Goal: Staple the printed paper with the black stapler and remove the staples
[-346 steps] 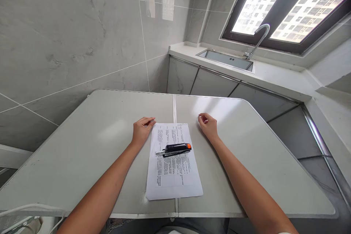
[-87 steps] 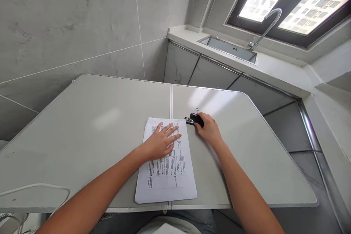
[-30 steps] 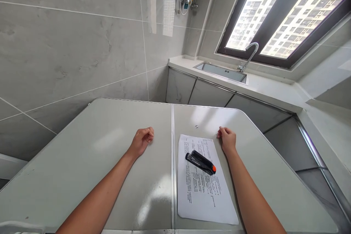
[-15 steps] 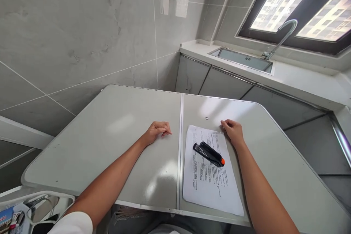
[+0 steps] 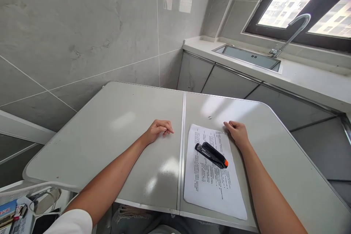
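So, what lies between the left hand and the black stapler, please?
From the left hand to the black stapler, the head view shows tabletop crossed by a silver strip, then part of the printed paper under the stapler.

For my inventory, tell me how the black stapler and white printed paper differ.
The black, orange-ended stapler is dark and chunky; the white printed paper is pale and flat. The stapler is small; the paper spreads well beyond it. The stapler rests on top, the paper underneath. Both lie right of the pale metal seam.
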Tool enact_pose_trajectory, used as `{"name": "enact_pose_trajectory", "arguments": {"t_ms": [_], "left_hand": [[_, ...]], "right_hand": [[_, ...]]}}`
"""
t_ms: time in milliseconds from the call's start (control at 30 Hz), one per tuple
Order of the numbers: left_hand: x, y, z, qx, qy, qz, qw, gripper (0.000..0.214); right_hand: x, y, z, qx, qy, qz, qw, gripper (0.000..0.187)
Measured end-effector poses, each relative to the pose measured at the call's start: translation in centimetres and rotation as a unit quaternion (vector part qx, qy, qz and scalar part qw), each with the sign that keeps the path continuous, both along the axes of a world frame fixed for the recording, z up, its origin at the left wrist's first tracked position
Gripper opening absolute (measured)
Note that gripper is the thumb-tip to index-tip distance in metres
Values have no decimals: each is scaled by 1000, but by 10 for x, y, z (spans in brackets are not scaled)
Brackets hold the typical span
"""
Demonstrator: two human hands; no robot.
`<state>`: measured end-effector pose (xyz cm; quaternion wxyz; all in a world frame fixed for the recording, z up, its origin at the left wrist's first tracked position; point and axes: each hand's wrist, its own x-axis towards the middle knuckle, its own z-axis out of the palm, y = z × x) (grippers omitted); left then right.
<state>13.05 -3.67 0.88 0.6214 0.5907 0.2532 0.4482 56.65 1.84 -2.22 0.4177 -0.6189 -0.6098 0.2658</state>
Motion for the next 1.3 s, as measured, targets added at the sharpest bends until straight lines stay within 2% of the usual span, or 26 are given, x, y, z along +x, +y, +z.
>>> {"name": "enact_pose_trajectory", "arguments": {"t_ms": [367, 600, 933, 1300], "left_hand": [[2, -4, 6, -12, 21, 27, 999, 36], [0, -2, 2, -2, -4, 10, 1000, 24], [0, -1, -2, 0, -5, 6, 1000, 21], [0, 0, -4, 9, -7, 1, 1000, 21]], "right_hand": [[-1, -1, 0, -5, -45, 16, 999, 54], [-1, 0, -2, -3, -91, 19, 996, 53], [3, 5, -11, 5, -148, 15, 989, 52], [-3, 3, -2, -7, -160, 12, 987, 51]]}}
